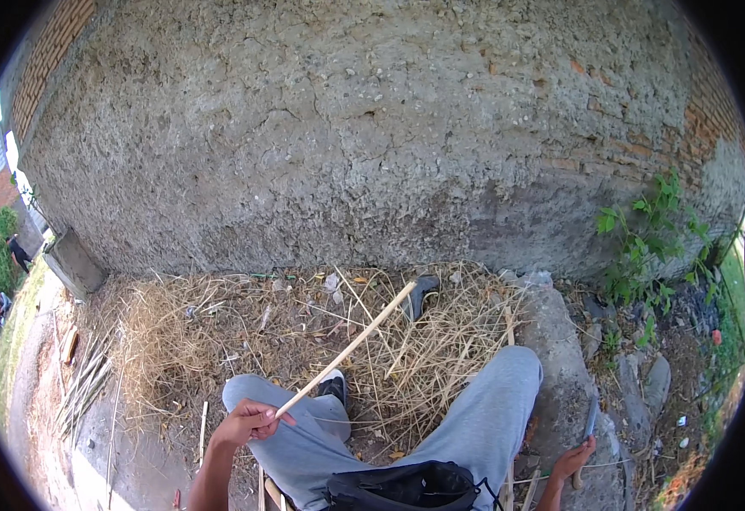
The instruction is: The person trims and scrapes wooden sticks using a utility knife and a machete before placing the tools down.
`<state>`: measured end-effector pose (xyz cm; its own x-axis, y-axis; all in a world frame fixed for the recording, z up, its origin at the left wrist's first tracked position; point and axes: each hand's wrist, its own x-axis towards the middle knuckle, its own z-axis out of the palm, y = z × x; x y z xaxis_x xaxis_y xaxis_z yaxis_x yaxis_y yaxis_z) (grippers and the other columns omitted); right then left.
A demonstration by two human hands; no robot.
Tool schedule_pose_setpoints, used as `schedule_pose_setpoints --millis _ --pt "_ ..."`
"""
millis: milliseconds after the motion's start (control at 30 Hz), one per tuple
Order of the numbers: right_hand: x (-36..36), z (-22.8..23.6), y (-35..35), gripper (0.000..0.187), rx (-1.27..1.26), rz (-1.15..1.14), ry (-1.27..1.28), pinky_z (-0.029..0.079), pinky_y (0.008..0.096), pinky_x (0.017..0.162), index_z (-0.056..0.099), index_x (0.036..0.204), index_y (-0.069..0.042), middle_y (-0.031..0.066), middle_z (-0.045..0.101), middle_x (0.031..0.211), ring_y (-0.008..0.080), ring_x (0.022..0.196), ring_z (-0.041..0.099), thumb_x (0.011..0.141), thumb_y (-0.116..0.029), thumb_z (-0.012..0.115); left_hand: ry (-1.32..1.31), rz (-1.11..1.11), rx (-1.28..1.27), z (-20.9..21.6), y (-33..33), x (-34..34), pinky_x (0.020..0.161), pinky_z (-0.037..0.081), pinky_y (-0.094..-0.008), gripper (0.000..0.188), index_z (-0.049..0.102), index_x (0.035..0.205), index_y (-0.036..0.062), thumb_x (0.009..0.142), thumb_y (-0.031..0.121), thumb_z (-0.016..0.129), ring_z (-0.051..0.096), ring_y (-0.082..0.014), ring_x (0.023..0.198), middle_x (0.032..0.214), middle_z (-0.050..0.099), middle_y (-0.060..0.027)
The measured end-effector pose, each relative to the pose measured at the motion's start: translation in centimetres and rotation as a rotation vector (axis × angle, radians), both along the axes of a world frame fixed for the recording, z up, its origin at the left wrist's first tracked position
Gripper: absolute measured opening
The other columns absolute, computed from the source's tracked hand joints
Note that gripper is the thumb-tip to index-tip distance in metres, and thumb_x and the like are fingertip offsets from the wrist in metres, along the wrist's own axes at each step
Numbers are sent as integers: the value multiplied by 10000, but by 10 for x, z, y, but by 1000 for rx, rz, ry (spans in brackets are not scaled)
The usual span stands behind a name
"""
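My left hand (246, 423) is closed around the near end of a long pale bamboo stick (351, 347). The stick slants up and to the right over my left knee, its tip reaching above the straw. My right hand (573, 462), low at the right beside my right knee, grips the handle of a knife (591, 417) whose blade points upward. Both legs in grey trousers (483, 417) are spread apart, and a black shoe (334, 387) shows by the left knee.
A rough plastered wall (372, 136) stands ahead, with dry straw (304, 332) and strips heaped at its foot. A dark shoe (422, 294) lies in the straw. Large stones (560, 341) and green weeds (649, 238) are right. Cut sticks (87, 383) lie left. A black bag (402, 487) rests on my lap.
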<state>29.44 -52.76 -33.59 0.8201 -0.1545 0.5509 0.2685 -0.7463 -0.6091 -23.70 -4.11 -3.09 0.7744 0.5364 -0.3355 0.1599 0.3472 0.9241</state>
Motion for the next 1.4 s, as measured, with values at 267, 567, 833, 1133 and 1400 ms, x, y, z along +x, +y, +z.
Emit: schedule_pose_setpoints --millis 267,567,833,1133,1400 --pt "-21 27 35 283 125 47 -5 480 426 845 579 1135 92 234 622 1081 378 992 609 1060 -129 419 -183 -55 171 -16 -4 -41 498 256 -278 323 691 1038 -133 971 168 592 346 -82 496 580 497 -13" --pt "-14 18 29 256 97 97 -154 444 417 744 552 1009 93 223 552 890 394 814 545 1050 -136 444 -295 -59 113 -37 6 -57 496 253 -291 314 679 1033 -156 957 136 593 342 -98 489 564 486 -36" --pt "-16 19 19 232 70 114 -125 441 427 731 554 998 75 218 546 874 395 811 546 1044 -129 452 -303 -75 139 -33 5 -55 495 264 -290 297 677 1042 -159 960 110 579 357 -100 492 572 512 -57" --pt "-14 31 26 210 67 116 -87 431 408 714 546 979 64 196 526 873 371 792 536 1035 -121 463 110 539 698 87 24 19 440 259 -228 281 716 1027 -47 1003 183 557 341 -43 475 572 485 10" --pt "-13 37 25 226 62 134 -191 393 413 667 517 884 63 171 442 790 339 721 479 1027 -103 463 654 610 1503 170 187 185 689 502 -473 249 744 1008 86 930 257 580 650 -389 730 756 667 -204"
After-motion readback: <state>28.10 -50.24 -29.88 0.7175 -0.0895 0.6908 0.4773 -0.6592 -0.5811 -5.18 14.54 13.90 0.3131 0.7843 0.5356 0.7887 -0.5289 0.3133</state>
